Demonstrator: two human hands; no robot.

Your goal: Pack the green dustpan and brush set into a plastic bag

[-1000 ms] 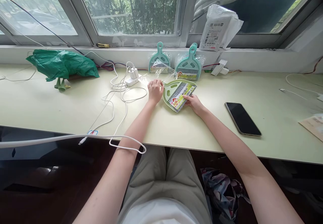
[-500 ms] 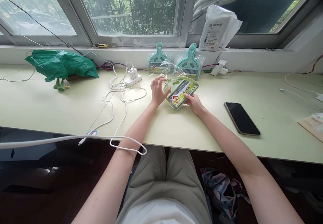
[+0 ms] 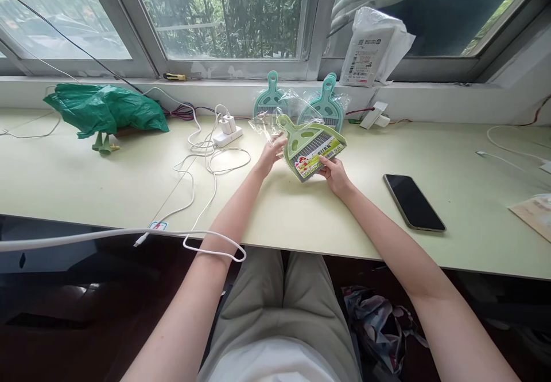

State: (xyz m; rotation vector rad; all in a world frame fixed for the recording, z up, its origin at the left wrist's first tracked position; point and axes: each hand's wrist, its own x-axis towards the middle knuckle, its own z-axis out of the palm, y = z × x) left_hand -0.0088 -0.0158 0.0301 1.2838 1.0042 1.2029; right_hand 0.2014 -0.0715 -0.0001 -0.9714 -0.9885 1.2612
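Note:
A light green mini dustpan-and-brush set [image 3: 310, 145] with a printed label is tilted up above the desk. My right hand [image 3: 333, 174] grips its lower edge. My left hand [image 3: 271, 152] pinches the clear plastic wrapper [image 3: 275, 119] around the dustpan's handle end. Two teal dustpan sets in wrappers [image 3: 327, 104] lean against the wall just behind.
A black phone [image 3: 414, 202] lies to the right on the pale desk [image 3: 86, 181]. White charger and cables [image 3: 215, 147] sprawl to the left, with a green plastic bag [image 3: 103, 109] beyond. A white parcel [image 3: 372, 46] rests on the window sill. A paper packet [image 3: 536, 213] sits far right.
The light green dustpan set has been lifted off the desk and tipped upright. My left hand moved from beside it up to the wrapper at its handle.

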